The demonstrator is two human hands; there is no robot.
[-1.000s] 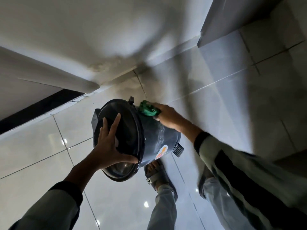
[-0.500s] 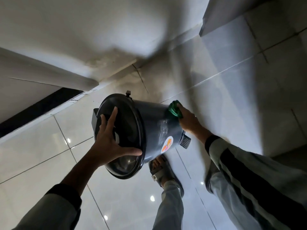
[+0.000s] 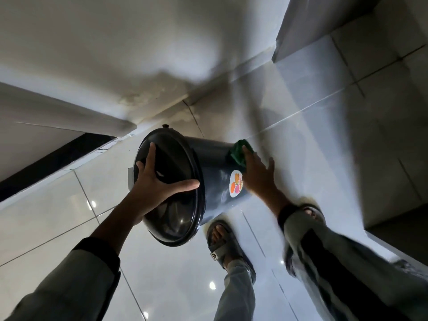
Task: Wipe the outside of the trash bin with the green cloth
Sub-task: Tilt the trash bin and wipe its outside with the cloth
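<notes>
A dark round trash bin (image 3: 215,165) is held tilted on its side above the tiled floor, its black lid facing me. A round white and orange sticker (image 3: 235,183) shows on its side near the base. My left hand (image 3: 157,179) is spread over the lid with the thumb hooked on its rim, gripping the bin. My right hand (image 3: 257,174) presses the green cloth (image 3: 238,152) flat against the bin's side near its bottom end. Only a crumpled part of the cloth shows past the fingers.
Glossy pale floor tiles (image 3: 58,216) spread under the bin. My two sandalled feet (image 3: 222,242) stand just below it. A white wall (image 3: 115,54) runs behind, a dark gap (image 3: 53,161) lies at the left, and a cabinet edge (image 3: 393,216) stands at the right.
My right hand slid the green cloth along the bin's side from near the lid rim to the bottom end. The bin turned, bringing the sticker further round. The left hand kept its hold.
</notes>
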